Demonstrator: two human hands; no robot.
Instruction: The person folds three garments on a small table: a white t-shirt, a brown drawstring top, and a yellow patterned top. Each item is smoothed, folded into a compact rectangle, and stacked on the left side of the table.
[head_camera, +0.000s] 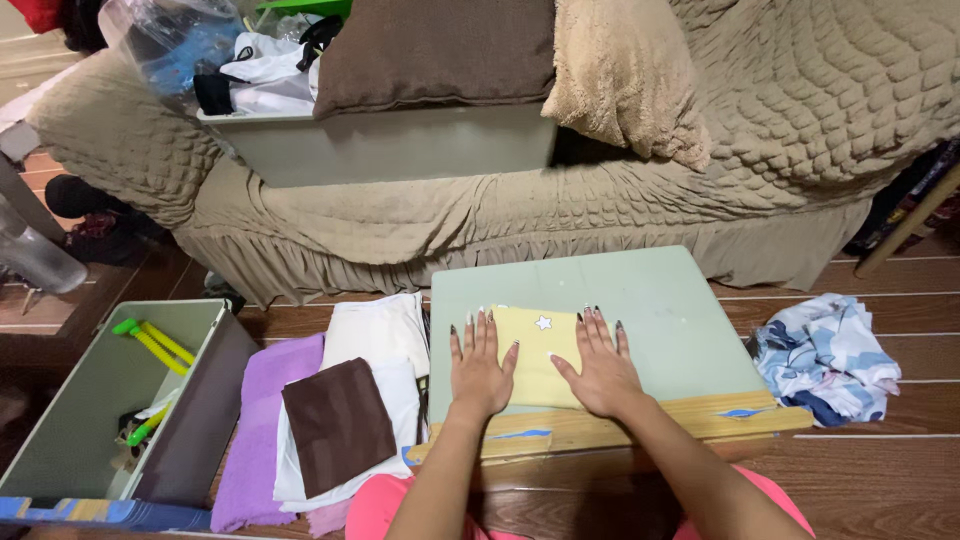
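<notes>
A folded pale yellow cloth (536, 345) with a small white star lies on a light green board (660, 300) set on the floor. My left hand (480, 368) rests flat on the cloth's left edge, fingers spread. On the cloth's right side my right hand (600, 368) lies flat too. Both hands press down and hold nothing. The board has a wooden strip (700, 418) along its near edge.
Left of the board lies a stack of folded cloths: brown (338, 424), white (378, 332), purple (262, 430). A grey bin (190, 420) with yellow-green items stands far left. A crumpled blue-white garment (825, 358) lies right. A covered sofa (800, 110) with cushions and a box (390, 140) stands behind.
</notes>
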